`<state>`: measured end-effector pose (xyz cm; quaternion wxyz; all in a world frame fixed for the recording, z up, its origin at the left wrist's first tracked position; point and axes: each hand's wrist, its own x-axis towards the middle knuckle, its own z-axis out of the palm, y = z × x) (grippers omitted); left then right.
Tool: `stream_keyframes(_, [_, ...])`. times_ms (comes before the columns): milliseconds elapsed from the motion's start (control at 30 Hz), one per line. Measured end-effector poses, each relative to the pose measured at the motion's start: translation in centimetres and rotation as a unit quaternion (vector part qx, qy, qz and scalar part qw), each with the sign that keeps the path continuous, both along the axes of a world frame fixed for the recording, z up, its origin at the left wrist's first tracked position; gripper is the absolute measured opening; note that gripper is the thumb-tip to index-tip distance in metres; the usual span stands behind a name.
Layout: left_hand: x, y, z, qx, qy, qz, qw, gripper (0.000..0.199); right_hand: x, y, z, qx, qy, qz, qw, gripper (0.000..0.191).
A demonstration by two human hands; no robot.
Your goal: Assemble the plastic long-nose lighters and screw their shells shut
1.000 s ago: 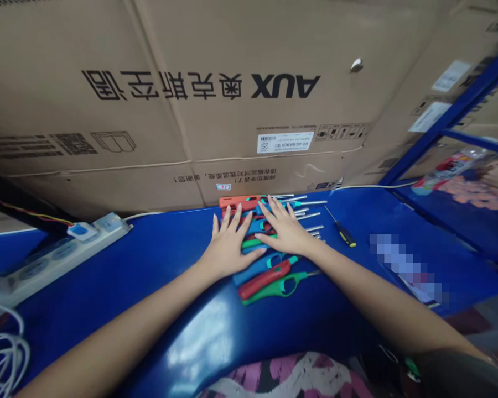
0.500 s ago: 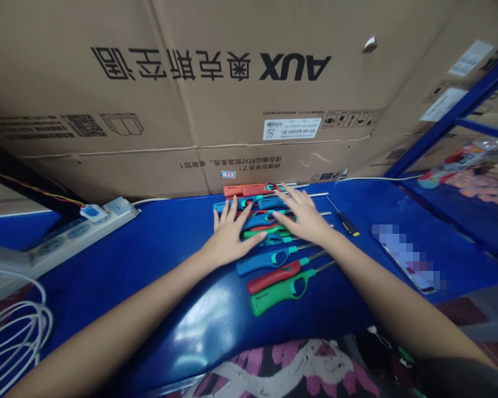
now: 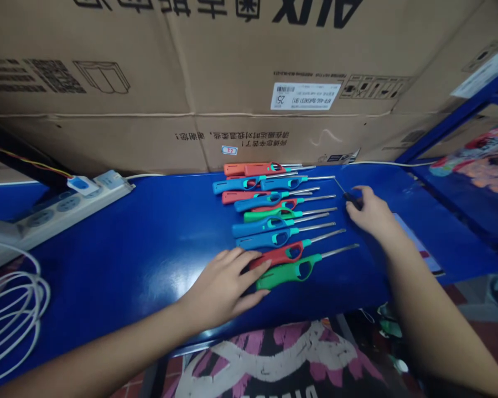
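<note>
Several long-nosed gas lighters (image 3: pixel 269 223) in blue, red, orange and green lie in a column on the blue shelf, metal tips pointing right. My left hand (image 3: pixel 228 279) rests at the handle ends of the nearest red lighter (image 3: pixel 288 253) and green lighter (image 3: pixel 288 273). Its fingers are apart, with the index and thumb on either side of the green handle's end. Right of the column, my right hand (image 3: pixel 371 215) is closed round the dark handle of a screwdriver (image 3: pixel 352 200). The screwdriver's thin shaft points up and left, and part of its handle is hidden by the fingers.
A large cardboard box (image 3: pixel 228 99) stands along the back. At left are a white power strip (image 3: pixel 62 213) and a coiled white cable (image 3: pixel 20 309). A flat phone-like object (image 3: pixel 419 243) lies partly behind my right forearm. A blue metal post (image 3: pixel 444 130) rises at right.
My left hand has moved down toward me, from the middle lighters to the nearest ones. My right hand has left the lighters, moved right and taken hold of the screwdriver. The view has tilted down.
</note>
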<state>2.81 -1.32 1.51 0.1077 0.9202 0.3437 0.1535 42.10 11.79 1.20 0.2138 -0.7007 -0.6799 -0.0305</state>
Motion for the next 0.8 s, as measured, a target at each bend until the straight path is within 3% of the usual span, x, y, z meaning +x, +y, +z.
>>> stream_keyframes(100, [0.6,0.3,0.1,0.030,0.024,0.016,0.999,0.047,-1.4,-0.5,2.3,0.091,0.046,-0.027,0.994,0.036])
stream_keyframes(200, [0.9,0.2,0.1,0.042,0.002,0.030,0.999,0.047,-3.9,-1.7,4.8,0.162,0.125,0.001,0.979,0.027])
stream_keyframes(267, [1.1,0.0,-0.1,0.046,-0.031,0.033,0.998,0.045,-6.5,-3.0,6.2,0.214,0.294,0.071,0.929,0.024])
stream_keyframes(367, [1.3,-0.2,-0.6,0.032,-0.061,0.048,0.996,0.035,-10.8,-5.4,7.4,0.243,0.405,0.174,0.864,0.010])
stream_keyframes(400, [1.4,-0.2,-0.7,0.023,-0.064,0.058,0.996,0.032,-12.1,-6.2,7.6,0.240,0.431,0.209,0.845,0.008])
stream_keyframes(467, [1.4,-0.1,-1.0,0.004,-0.074,0.080,0.994,0.030,-14.3,-8.0,7.7,0.161,0.481,0.272,0.818,0.010])
stream_keyframes(567, [1.4,-0.1,-1.1,-0.012,-0.086,0.096,0.992,0.031,-16.8,-10.2,7.1,0.084,0.457,0.281,0.839,0.021])
stream_keyframes(700, [1.2,-0.1,-1.2,-0.021,-0.085,0.090,0.992,0.029,-18.7,-11.7,5.5,0.156,0.290,0.286,0.900,0.026])
stream_keyframes(800, [1.2,-0.1,-1.2,-0.018,-0.083,0.076,0.993,0.026,-19.3,-11.8,4.9,0.228,0.214,0.294,0.903,0.025])
